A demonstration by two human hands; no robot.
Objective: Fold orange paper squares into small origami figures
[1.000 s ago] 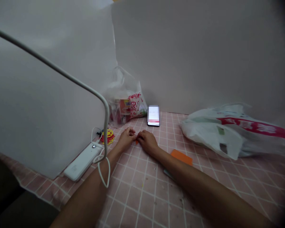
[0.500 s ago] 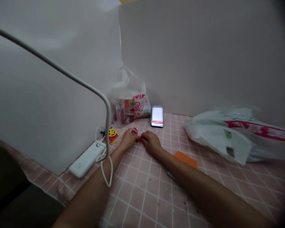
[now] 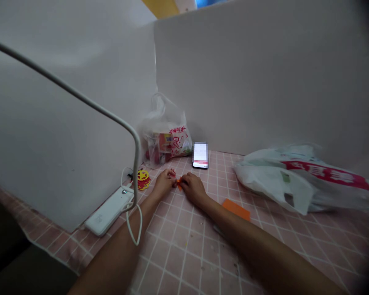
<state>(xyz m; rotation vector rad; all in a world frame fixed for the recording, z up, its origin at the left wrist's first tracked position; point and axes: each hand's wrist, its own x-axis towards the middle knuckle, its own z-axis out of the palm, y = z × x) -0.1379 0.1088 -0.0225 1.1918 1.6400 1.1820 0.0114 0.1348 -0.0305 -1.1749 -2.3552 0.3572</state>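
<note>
Pink checked cloth covers the bench (image 3: 184, 262). On its far right lies a big white plastic bag (image 3: 295, 180), its right end lost in the dark edge. Both forearms reach to the far middle, where the left hand (image 3: 163, 183) and right hand (image 3: 193, 187) meet over a small orange paper scrap (image 3: 178, 184), fingers pinching it. Its long axis and direction are too small to tell.

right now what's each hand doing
Left hand: fingers pinched on the orange paper.
Right hand: fingers pinched on the same paper.
</note>
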